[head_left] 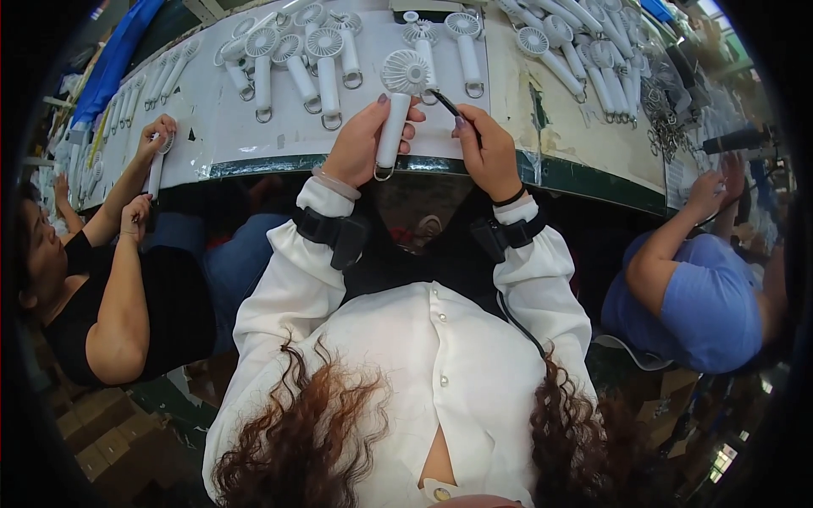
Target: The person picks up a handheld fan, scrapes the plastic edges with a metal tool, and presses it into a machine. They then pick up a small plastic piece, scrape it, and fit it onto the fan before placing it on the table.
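My left hand (357, 142) is closed round the handle of a white handheld fan (392, 134), its round slatted head pointing away from me and a metal ring hanging at its near end. In my right hand (489, 154) is a slim, dark pen-like tool (445, 102); its exact kind I cannot make out. The tool's tip is at the right edge of the fan head, though whether it touches is unclear. Just beyond lies another white fan (426, 57), partly hidden behind the held one.
Several white fans (324, 72) lie on the worktable (246, 144) ahead, with more fans (593, 68) piled at the right. Metal clips (665, 118) lie beside that pile. A co-worker (127, 279) on the left handles a fan; another co-worker (686, 288) sits at the right.
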A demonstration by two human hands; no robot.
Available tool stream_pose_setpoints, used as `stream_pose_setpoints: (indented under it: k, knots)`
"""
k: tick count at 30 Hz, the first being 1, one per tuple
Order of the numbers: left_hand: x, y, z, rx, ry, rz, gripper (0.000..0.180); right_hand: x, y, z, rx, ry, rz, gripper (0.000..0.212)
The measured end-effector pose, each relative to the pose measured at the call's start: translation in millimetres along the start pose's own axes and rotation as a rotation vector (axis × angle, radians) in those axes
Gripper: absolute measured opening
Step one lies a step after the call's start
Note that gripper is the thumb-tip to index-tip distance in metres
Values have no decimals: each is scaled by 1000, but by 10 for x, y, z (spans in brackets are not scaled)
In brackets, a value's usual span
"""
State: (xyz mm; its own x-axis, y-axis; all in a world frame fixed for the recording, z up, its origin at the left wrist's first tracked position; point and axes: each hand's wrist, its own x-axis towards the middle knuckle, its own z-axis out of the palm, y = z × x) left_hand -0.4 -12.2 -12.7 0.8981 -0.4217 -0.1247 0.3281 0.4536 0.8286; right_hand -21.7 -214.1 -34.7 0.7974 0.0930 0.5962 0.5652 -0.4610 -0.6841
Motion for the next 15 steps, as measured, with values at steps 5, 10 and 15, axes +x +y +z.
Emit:
stream_pose_setpoints:
  k: [5,10,15]
  knots:
    - [2,-77,-168,-116,-139,-10,42,13,-40,18,8,-9,-39,21]
    - [14,-105,-172,-168,-196,26,46,35,-76,40,-153,-41,-143,25]
    - [8,-84,-97,-168,-122,16,46,27,-56,82,-152,17,-165,26]
